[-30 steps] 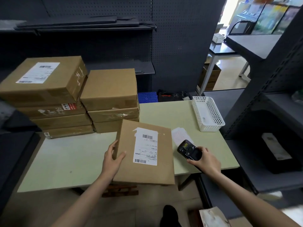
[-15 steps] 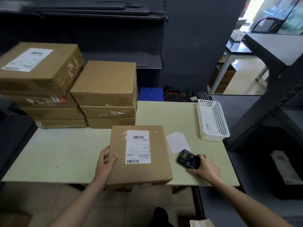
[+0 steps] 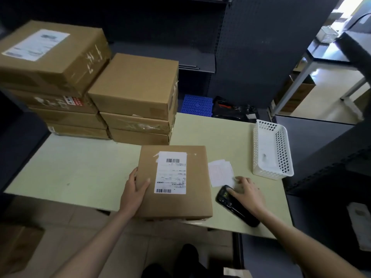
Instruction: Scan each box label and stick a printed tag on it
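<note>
Box (image 3: pixel 174 183) flat on the near edge of the pale green surface (image 3: pixel 80 169), white label (image 3: pixel 171 173) facing up. Left hand (image 3: pixel 136 187) holding its left side, thumb on top. Right hand (image 3: pixel 246 192) fingers extended over the black scanner (image 3: pixel 234 205), touching the printed tags (image 3: pixel 220 175) just beside the box. White basket (image 3: pixel 271 149) near.

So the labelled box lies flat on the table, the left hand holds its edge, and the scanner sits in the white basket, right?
Not quite. The head view shows the scanner lying on the table, under the right hand, not in the white basket. The rest is correct.
</note>
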A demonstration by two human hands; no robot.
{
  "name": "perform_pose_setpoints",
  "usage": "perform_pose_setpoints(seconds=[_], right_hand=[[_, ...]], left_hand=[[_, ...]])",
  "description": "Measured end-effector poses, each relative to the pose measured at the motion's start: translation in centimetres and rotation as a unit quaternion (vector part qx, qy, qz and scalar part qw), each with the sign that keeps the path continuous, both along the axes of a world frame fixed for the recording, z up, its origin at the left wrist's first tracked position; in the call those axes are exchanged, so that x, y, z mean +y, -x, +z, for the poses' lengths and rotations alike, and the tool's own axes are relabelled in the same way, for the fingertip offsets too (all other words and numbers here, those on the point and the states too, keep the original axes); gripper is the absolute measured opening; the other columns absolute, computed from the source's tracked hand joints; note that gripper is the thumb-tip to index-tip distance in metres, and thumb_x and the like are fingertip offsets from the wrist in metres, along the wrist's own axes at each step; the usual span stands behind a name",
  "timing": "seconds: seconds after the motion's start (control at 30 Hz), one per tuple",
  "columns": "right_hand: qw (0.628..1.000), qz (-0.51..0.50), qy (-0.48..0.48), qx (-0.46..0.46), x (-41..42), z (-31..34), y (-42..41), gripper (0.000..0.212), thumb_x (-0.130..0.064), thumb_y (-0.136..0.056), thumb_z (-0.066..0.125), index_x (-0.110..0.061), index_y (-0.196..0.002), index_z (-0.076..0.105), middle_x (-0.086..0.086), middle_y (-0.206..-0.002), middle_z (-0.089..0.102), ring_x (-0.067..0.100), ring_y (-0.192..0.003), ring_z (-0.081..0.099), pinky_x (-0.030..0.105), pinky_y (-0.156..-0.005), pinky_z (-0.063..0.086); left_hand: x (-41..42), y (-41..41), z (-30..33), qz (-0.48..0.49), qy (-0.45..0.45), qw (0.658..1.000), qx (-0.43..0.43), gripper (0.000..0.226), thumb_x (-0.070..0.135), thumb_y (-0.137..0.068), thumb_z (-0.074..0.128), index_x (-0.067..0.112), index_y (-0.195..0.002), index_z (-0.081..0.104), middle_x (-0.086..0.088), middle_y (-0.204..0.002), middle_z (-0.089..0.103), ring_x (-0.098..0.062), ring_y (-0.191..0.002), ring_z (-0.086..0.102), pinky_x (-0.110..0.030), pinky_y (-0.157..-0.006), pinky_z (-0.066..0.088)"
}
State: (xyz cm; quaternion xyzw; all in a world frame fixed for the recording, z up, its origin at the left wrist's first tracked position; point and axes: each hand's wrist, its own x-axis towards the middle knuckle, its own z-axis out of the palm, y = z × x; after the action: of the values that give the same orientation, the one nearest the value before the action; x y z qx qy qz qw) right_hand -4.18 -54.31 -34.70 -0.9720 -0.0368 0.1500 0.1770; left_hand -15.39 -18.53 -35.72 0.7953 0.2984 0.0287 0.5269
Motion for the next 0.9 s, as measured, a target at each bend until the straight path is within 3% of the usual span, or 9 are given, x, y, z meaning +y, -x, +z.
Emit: perform_pose_setpoints(seconds=[0.2, 0.3, 0.47, 0.57, 0.7, 0.77, 0.9], right_hand=[[0.998, -0.007, -0.024, 0.053, 4.3, -1.3, -3.8, 0.063, -0.057, -0.075, 0.068, -0.024, -0.126, 0.050, -0.001, -0.120, 0.055, 0.019, -0.109, 0.054, 0.033, -0.086, 0.046], [0.998, 0.002, 0.034, 0.050, 5.5, -2.3, -4.6, 0.075, -0.055, -0.073, 0.072, -0.019, -0.132, 0.042, 0.002, -0.127, 0.049, 0.023, -0.118, 0.048, 0.035, -0.086, 0.043], [0.993, 0.007, 0.070, 0.090, 6.1, -2.6, -6.2, 0.070, -0.045, -0.076, 0.073, -0.010, -0.128, 0.042, 0.009, -0.129, 0.046, 0.028, -0.121, 0.046, 0.036, -0.092, 0.042], [0.993, 0.001, 0.055, 0.106, 5.8, -2.8, -6.9, 0.054, -0.041, -0.079, 0.070, -0.014, -0.120, 0.048, 0.007, -0.124, 0.050, 0.025, -0.116, 0.052, 0.034, -0.090, 0.043], [0.994, -0.008, 0.059, 0.092, 5.2, -2.8, -7.1, 0.019, -0.036, -0.089, 0.057, -0.022, -0.101, 0.051, -0.001, -0.113, 0.058, 0.020, -0.104, 0.057, 0.029, -0.080, 0.041], [0.994, -0.004, 0.077, 0.083, 5.0, -2.4, -7.1, 0.009, -0.033, -0.092, 0.052, -0.024, -0.092, 0.050, -0.003, -0.105, 0.061, 0.019, -0.096, 0.056, 0.027, -0.075, 0.041], [0.996, -0.023, 0.055, 0.072, 4.5, -1.9, -7.0, 0.017, -0.030, -0.094, 0.051, -0.021, -0.079, 0.049, -0.002, -0.088, 0.060, 0.021, -0.084, 0.056, 0.029, -0.066, 0.038]], left_hand=[[-0.1, 0.0, 0.1, 0.013, 0.007, 1.000, -0.010, 0.084, 0.068, -0.069, 0.054, 0.031, -0.142, 0.033, 0.002, -0.135, 0.052, -0.017, -0.121, 0.052, -0.044, -0.100, 0.043], [-0.1, 0.1, 0.1, 0.014, 0.024, 0.999, -0.016, 0.084, 0.068, -0.067, 0.055, 0.034, -0.140, 0.035, 0.005, -0.134, 0.053, -0.015, -0.120, 0.052, -0.042, -0.101, 0.044], [-0.3, 0.1, 0.4, 0.025, 0.030, 0.999, -0.006, 0.078, 0.062, -0.073, 0.061, 0.036, -0.141, 0.034, 0.004, -0.132, 0.055, -0.016, -0.118, 0.053, -0.039, -0.098, 0.045], [-0.3, -0.2, 0.7, 0.025, 0.031, 0.999, -0.009, 0.066, 0.047, -0.083, 0.065, 0.034, -0.140, 0.035, 0.002, -0.131, 0.056, -0.018, -0.118, 0.054, -0.039, -0.098, 0.045], [0.3, -0.4, 0.8, 0.026, 0.036, 0.999, -0.004, 0.079, 0.065, -0.070, 0.059, 0.036, -0.139, 0.034, 0.003, -0.129, 0.058, -0.017, -0.115, 0.056, -0.043, -0.097, 0.047], [0.4, -0.6, 0.9, 0.025, 0.033, 0.999, 0.001, 0.070, 0.053, -0.079, 0.064, 0.034, -0.139, 0.035, 0.002, -0.129, 0.057, -0.018, -0.115, 0.056, -0.042, -0.096, 0.047], [0.8, -1.3, 1.0, 0.016, 0.035, 0.999, 0.012, 0.061, 0.030, -0.089, 0.063, 0.029, -0.142, 0.032, -0.002, -0.130, 0.056, -0.021, -0.115, 0.056, -0.042, -0.096, 0.047]])
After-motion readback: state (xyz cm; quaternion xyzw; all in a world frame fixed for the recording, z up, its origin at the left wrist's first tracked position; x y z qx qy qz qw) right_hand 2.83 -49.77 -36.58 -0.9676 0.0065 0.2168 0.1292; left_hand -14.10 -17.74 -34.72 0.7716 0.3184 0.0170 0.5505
